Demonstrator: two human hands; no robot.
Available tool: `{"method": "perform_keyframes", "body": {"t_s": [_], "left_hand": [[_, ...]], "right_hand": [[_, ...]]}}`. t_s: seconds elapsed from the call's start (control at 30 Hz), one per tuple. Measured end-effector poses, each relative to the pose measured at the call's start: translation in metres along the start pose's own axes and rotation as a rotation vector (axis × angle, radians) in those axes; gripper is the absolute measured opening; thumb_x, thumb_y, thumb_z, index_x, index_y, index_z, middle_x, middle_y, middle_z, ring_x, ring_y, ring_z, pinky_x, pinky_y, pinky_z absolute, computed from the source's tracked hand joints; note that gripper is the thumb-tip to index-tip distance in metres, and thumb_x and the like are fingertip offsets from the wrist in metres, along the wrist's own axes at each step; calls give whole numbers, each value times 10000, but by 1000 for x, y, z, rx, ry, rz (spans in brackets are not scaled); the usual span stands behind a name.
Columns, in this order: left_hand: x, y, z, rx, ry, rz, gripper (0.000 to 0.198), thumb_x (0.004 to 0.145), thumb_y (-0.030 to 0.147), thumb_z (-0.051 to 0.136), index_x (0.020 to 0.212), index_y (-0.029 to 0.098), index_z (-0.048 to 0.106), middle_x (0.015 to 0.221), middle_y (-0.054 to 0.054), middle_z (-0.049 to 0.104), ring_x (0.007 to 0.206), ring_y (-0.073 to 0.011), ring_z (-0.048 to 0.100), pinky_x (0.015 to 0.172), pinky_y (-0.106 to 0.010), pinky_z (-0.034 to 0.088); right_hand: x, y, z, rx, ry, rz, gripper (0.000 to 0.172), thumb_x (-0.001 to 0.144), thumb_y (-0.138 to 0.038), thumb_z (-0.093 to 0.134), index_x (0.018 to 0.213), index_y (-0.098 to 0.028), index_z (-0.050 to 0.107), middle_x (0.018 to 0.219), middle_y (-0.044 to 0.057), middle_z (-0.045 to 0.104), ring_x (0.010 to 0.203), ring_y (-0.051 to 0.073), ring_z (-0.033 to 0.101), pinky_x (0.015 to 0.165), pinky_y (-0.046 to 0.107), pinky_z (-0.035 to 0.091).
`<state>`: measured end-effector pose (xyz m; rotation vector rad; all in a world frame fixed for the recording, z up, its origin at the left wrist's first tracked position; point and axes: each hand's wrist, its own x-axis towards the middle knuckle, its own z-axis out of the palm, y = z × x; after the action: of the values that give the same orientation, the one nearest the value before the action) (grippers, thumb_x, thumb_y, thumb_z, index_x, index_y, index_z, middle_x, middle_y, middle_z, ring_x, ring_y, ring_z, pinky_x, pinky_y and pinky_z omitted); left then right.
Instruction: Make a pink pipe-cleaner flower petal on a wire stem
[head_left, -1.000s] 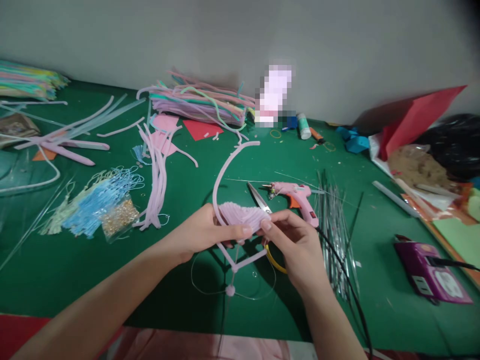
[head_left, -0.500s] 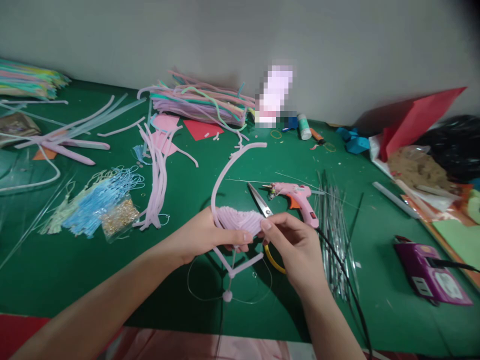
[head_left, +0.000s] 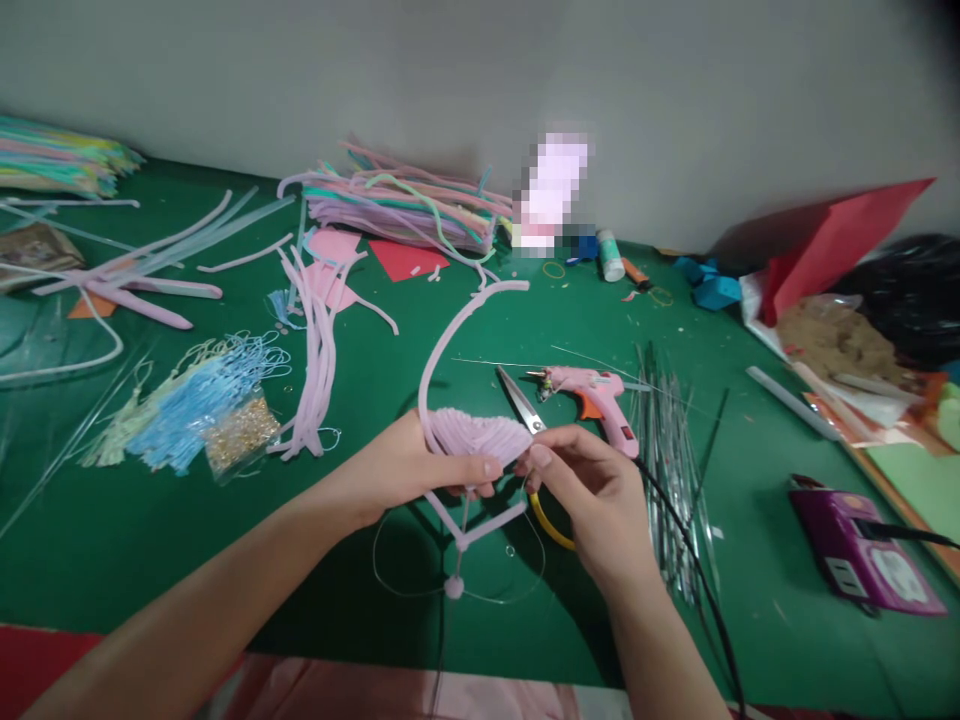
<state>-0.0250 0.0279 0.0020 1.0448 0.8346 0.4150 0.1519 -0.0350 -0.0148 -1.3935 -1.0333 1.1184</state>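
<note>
My left hand [head_left: 409,467] grips a pink pipe-cleaner piece [head_left: 472,436], a ribbed fan shape with a long curved stem [head_left: 442,358] rising from it and a thin V-frame [head_left: 469,525] hanging below. My right hand [head_left: 592,495] pinches the fan's right edge with thumb and forefinger. A thin clear wire loop [head_left: 420,585] lies on the green mat [head_left: 225,540] beneath both hands. Scissors [head_left: 517,400] with a yellow handle [head_left: 551,528] lie just behind my right hand.
A pink glue gun [head_left: 592,392] and its black cord [head_left: 697,580] lie at right, beside several silver wires [head_left: 667,450]. Pipe-cleaner bundles [head_left: 405,208], pink strips [head_left: 315,370], blue tassels [head_left: 195,400] and a bead bag [head_left: 240,432] sit left. A purple power strip [head_left: 862,545] and red paper [head_left: 832,245] are at right.
The curved stem tilted slightly left as the piece turned a little in my hands. My right thumb and forefinger shifted slightly along the fan's edge. Otherwise nothing moved.
</note>
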Motion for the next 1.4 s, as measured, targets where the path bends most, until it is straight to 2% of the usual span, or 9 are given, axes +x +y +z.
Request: {"method": "perform_keyframes", "body": {"t_s": [0.1, 0.23, 0.43, 0.83, 1.0, 1.23, 1.4], "left_hand": [[0, -1, 1, -15, -24, 8, 140, 725, 261, 748, 761, 129, 720, 643, -14, 670, 611, -115, 593, 598, -206, 442], [0, -2, 1, -52, 18, 26, 149, 739, 281, 745, 813, 153, 729, 671, 7, 675, 606, -98, 574, 582, -193, 413], [1, -4, -2, -47, 43, 9, 171, 708, 300, 774, 694, 147, 702, 617, 30, 638, 567, -76, 528, 551, -181, 381], [2, -3, -1, -38, 5, -11, 134, 716, 250, 752, 660, 139, 700, 587, 37, 610, 553, -73, 504, 550, -187, 369], [2, -4, -2, -10, 11, 0, 187, 718, 264, 756, 620, 131, 668, 570, 42, 589, 544, -60, 483, 525, -173, 343], [2, -3, -4, -18, 3, 15, 151, 731, 273, 750, 689, 134, 708, 618, 20, 641, 581, -72, 532, 562, -175, 382], [2, -3, -2, -20, 4, -6, 146, 726, 260, 750, 695, 124, 706, 615, 5, 649, 581, -87, 541, 560, -188, 393]], "right_hand": [[1, 1, 1, 3, 2, 15, 129, 758, -318, 707, 718, -213, 644, 614, -8, 625, 519, 122, 562, 509, 249, 474], [0, 1, 1, 16, -23, 28, 122, 756, -302, 707, 711, -210, 642, 621, 1, 638, 529, 125, 577, 517, 251, 480], [0, 1, 3, 23, -32, 62, 110, 718, -267, 737, 743, -199, 654, 638, -4, 651, 521, 104, 562, 503, 227, 476], [0, 3, 3, -22, -33, 4, 111, 759, -280, 705, 722, -191, 651, 622, -6, 638, 518, 95, 556, 494, 203, 467], [0, 3, 3, -51, -37, -2, 122, 765, -291, 696, 716, -190, 646, 621, -1, 643, 518, 103, 567, 491, 209, 472], [0, 0, 3, -28, -94, -8, 117, 773, -295, 675, 729, -190, 654, 655, 3, 656, 536, 100, 562, 527, 210, 477], [-1, 3, 3, -24, -81, 2, 97, 742, -259, 711, 724, -191, 644, 641, -19, 619, 528, 81, 533, 523, 188, 454]]}}
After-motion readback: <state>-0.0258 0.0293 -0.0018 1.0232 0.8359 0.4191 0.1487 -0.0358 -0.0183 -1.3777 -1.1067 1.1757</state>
